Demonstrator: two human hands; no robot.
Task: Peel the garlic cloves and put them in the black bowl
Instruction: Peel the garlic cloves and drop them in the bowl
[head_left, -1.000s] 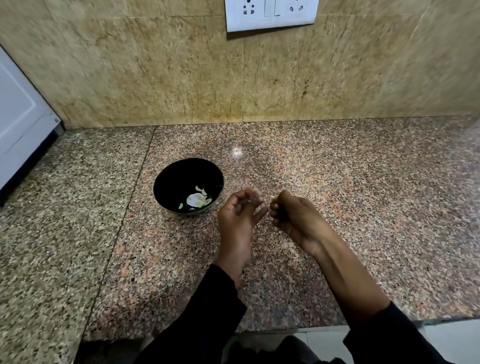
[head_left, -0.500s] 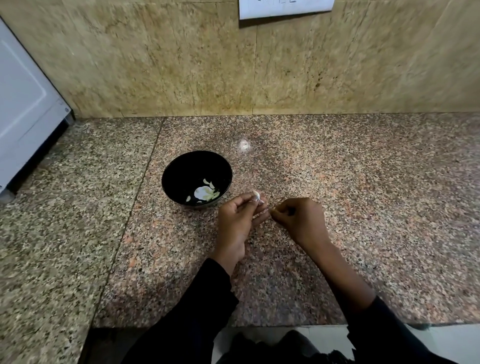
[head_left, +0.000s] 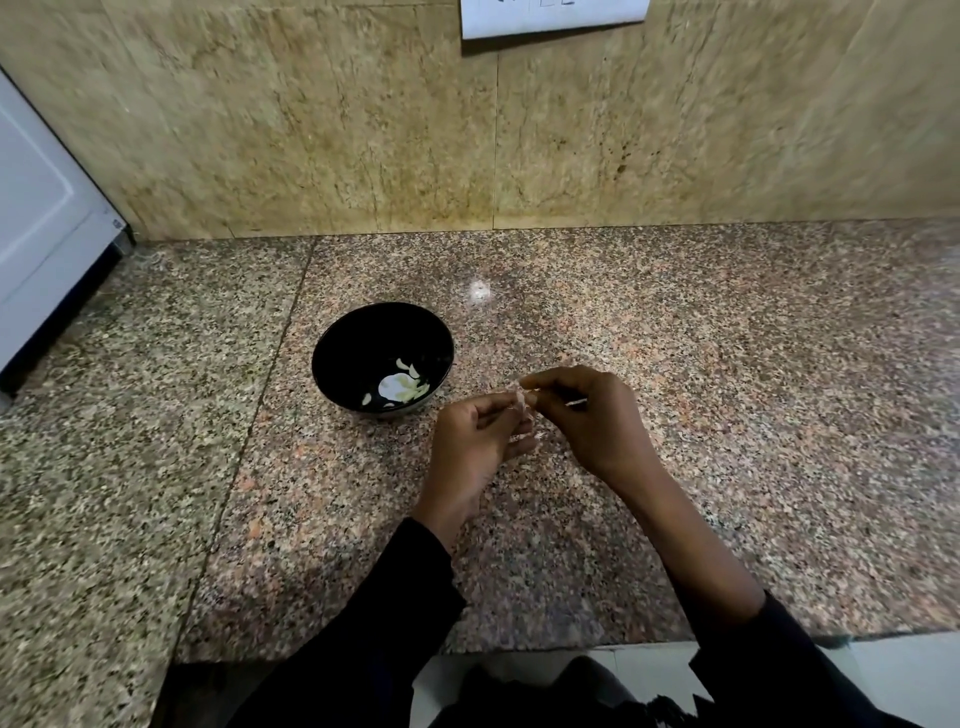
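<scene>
We are in the middle of peeling: our left hand (head_left: 475, 441) and right hand (head_left: 592, 415) are brought together just above the granite counter (head_left: 727, 415), a little forward of its near edge and about midway along it, and between their fingertips we pinch a small pale garlic clove (head_left: 521, 400). The left hand's curled fingers hold the clove from below, while the right hand's thumb and forefinger nip at its top, apparently tugging at a bit of papery skin; the clove is mostly hidden by the fingers, so we cannot tell how much skin is left on it. The black bowl (head_left: 337, 364) stands on the counter just to the left of our hands, towards the back wall, and already holds a few pale pieces (head_left: 397, 387) at its bottom, though whether those are peeled cloves or skins we cannot say for sure. We judge that the task is partly done. The next move, as we see it, calls for stripping off the last of the skin with the right fingers while the left keeps the clove steady, then carrying the bare clove leftwards over the rim and dropping it in, keeping the loose skin out.
</scene>
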